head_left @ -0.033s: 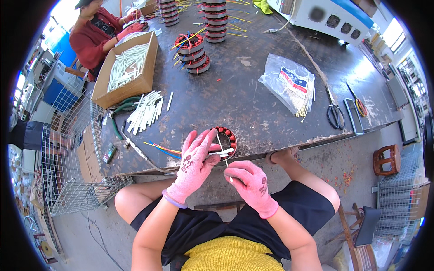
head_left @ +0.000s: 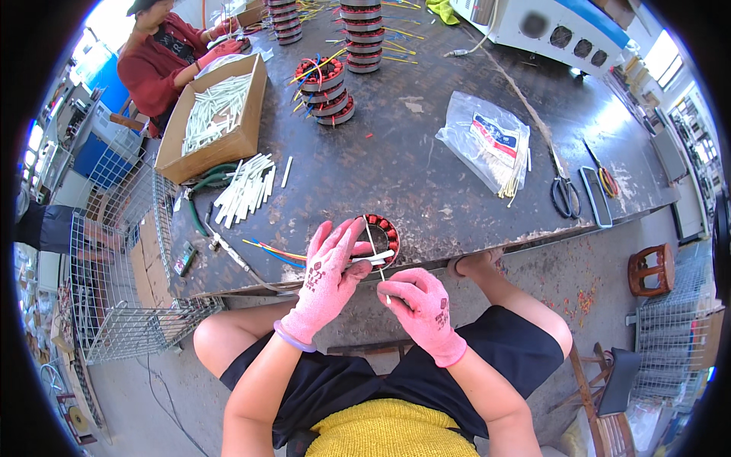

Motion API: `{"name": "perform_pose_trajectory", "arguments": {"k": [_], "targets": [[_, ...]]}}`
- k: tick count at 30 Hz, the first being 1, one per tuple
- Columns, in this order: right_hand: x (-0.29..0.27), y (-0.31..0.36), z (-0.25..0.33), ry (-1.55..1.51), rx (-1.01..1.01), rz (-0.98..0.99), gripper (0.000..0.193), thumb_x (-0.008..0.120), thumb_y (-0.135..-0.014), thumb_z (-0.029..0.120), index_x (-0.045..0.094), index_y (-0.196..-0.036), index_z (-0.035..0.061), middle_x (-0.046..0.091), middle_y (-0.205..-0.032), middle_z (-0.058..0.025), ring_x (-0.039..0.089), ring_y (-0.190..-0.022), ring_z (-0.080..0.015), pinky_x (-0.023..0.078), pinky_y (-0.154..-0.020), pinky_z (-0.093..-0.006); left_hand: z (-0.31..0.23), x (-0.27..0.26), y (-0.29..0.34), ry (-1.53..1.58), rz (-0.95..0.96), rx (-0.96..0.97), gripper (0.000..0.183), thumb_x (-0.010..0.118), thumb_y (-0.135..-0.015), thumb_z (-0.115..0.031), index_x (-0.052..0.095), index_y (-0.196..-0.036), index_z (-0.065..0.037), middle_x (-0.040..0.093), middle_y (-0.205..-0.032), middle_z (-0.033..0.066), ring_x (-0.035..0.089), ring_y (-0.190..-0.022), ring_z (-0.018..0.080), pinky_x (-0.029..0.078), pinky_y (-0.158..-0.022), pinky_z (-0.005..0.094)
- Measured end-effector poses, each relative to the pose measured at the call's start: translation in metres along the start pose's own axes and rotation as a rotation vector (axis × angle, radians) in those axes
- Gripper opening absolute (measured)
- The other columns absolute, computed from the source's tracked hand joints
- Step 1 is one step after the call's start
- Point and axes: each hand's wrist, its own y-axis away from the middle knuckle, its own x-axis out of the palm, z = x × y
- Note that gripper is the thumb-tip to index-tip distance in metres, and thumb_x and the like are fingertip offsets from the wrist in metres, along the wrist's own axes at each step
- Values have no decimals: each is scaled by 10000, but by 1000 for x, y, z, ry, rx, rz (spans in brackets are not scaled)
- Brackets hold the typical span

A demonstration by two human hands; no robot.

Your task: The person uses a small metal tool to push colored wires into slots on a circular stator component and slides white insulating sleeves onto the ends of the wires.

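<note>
Near the frame's centre, little has visibly changed; the step seems unfinished. Coloured wires [head_left: 276, 251] point left, the left hand [head_left: 329, 268] pinches a white tube [head_left: 381, 257] over the flat, upward-facing coil ring [head_left: 390, 228], and a white strand [head_left: 371, 238] slants steeply down-right into the pinch of the right hand [head_left: 422, 311].

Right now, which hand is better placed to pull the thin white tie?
Probably the right hand: it pinches the thin white tie near its lower end. The left hand looks busy at the red-wound stator, holding white tubes.
</note>
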Motion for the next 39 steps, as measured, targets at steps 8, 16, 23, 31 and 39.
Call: {"name": "perform_pose_trajectory", "arguments": {"k": [8, 16, 23, 31, 39], "targets": [[6, -4, 5, -604, 576, 104, 150, 590, -962, 94, 657, -1068, 11, 635, -892, 17, 594, -793, -52, 469, -691, -212, 4, 0, 2, 65, 43, -42, 414, 678, -855, -110, 622, -1264, -152, 718, -1085, 7, 497, -1307, 237, 215, -1161, 473], [11, -1, 6, -613, 585, 72, 147, 580, -988, 154, 626, -983, 15, 576, -844, 26, 517, -754, -45, 437, -682, -211, 5, 4, 5, 118, 0, -10, 330, 698, -828, -106, 717, -1145, -197, 710, -1095, -14, 465, -1333, 266, 191, -1175, 480], [12, 2, 7, -725, 685, 45, 158, 576, -994, 171, 630, -983, 23, 581, -848, 29, 513, -754, -41, 436, -683, -208, 3, 2, 4, 110, 11, -13, 326, 696, -838, -118, 716, -1152, -203, 711, -1090, -10, 471, -1327, 269, 203, -1172, 480], [14, 2, 6, -681, 710, 57, 182, 562, -1000, 190, 631, -976, 23, 599, -836, 21, 515, -741, -38, 439, -680, -208, 5, 3, 5, 109, 1, -8, 294, 690, -846, -132, 721, -1131, -196, 713, -1084, -10, 477, -1323, 258, 204, -1170, 471], [25, -15, 9, -680, 847, -44, 212, 604, -972, 207, 639, -854, 35, 506, -653, 76, 373, -555, -5, 302, -489, -208, 8, 6, 5, 138, -8, -4, 277, 679, -853, -124, 720, -1120, -183, 714, -1079, -11, 469, -1329, 254, 200, -1168, 473]]}}
